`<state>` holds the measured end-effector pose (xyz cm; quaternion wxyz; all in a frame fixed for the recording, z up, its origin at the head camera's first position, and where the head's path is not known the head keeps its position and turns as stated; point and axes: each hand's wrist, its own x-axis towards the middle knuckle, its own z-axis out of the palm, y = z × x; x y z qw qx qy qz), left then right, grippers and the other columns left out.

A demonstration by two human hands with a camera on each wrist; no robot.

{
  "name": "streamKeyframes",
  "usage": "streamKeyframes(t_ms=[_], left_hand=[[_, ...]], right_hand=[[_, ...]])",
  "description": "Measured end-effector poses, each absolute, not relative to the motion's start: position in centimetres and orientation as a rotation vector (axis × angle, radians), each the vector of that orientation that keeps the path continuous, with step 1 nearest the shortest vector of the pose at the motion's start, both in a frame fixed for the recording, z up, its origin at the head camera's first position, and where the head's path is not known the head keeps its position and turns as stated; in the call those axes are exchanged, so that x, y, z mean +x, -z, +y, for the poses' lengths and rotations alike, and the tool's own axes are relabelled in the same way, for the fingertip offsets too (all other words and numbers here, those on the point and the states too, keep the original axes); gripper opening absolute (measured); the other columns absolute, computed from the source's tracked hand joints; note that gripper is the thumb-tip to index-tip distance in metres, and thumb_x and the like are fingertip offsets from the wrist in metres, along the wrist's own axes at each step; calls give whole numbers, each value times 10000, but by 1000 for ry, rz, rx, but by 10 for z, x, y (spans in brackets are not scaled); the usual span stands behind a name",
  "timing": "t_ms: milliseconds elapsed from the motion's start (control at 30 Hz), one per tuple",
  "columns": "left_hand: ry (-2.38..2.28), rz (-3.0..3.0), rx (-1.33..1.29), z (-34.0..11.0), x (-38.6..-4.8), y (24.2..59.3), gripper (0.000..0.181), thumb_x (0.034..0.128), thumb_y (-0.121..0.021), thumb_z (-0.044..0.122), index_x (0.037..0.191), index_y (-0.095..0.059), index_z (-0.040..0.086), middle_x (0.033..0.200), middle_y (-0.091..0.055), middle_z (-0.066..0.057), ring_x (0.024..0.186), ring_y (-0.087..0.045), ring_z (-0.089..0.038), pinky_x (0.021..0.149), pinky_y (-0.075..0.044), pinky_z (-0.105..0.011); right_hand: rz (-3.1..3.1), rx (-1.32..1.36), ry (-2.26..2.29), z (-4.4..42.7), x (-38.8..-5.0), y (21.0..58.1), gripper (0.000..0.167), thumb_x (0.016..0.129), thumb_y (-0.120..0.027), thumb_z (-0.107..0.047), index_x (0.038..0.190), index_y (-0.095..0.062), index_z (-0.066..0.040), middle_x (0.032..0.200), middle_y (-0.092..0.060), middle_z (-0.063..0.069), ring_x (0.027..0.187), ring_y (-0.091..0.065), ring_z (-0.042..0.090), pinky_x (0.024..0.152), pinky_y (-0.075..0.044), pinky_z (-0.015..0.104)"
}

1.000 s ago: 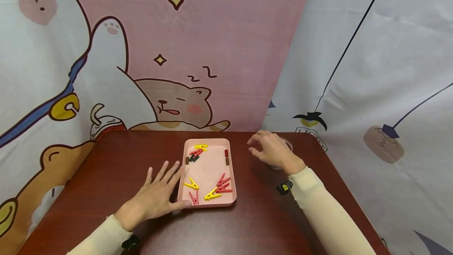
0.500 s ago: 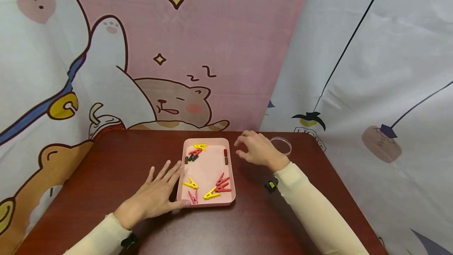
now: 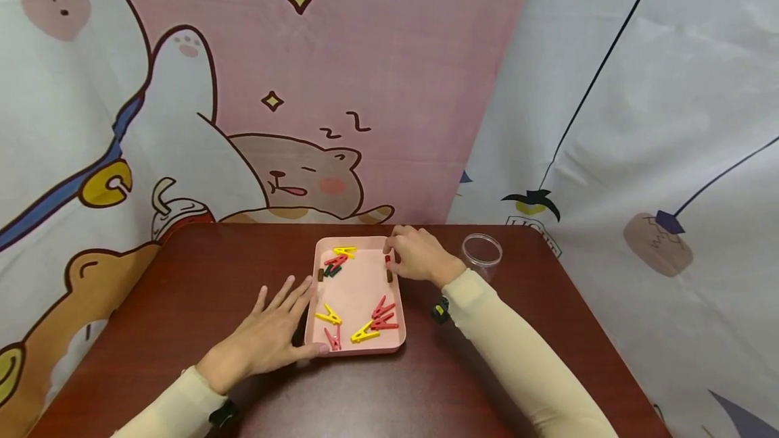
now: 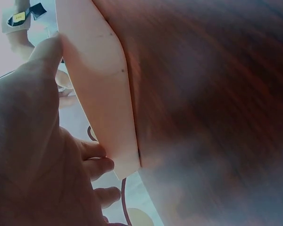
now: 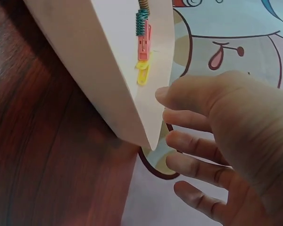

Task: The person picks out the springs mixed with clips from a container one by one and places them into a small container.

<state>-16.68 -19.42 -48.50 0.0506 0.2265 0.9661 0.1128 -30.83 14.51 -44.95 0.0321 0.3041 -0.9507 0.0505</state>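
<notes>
A pink tray (image 3: 359, 289) lies on the table, holding several red and yellow clothespins (image 3: 365, 334). Spread fingers of my left hand (image 3: 268, 330) rest along its left rim, the thumb at the near left corner; the left wrist view shows the thumb on the rim. My right hand (image 3: 420, 255) hovers at the far right rim, beside a small red piece (image 3: 387, 259) and a brown piece (image 3: 389, 276). The right wrist view shows its fingers apart with nothing between them. Dark green coiled pieces (image 5: 142, 22) lie at the tray's far left with a pink clothespin (image 5: 144, 44).
A clear round container (image 3: 482, 264) stands on the table (image 3: 450, 384) right of the tray, behind the right wrist. A cloth with cartoon animals (image 3: 389, 86) hangs behind the table's far edge.
My right hand has moved left, from in front of the clear container to the tray's far right rim. The container is now uncovered. The left hand stays in place.
</notes>
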Motion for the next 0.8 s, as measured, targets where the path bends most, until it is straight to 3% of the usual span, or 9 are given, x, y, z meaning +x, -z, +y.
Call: streamKeyframes(t_ms=[233, 800], left_hand=[[-352, 2937, 687, -195, -166, 488, 1226, 973, -738, 860, 1841, -342, 89, 1953, -275, -131, 1805, -254, -503, 1364, -184, -894], [-348, 2953, 692, -194, -167, 486, 1209, 976, -747, 844, 1834, -358, 86, 1951, -282, -131, 1800, -273, -502, 1362, -202, -891]], right_hand=[[-3002, 886, -92, 126, -317, 456, 294, 1033, -905, -350, 1260, -886, -164, 1363, -730, 86, 1288, -679, 314, 1112, -600, 555], [-3065, 781, -35, 112, -327, 460, 210, 1066, -859, -321, 1233, -885, -196, 1460, -659, 89, 1360, -634, 320, 1095, -572, 532]])
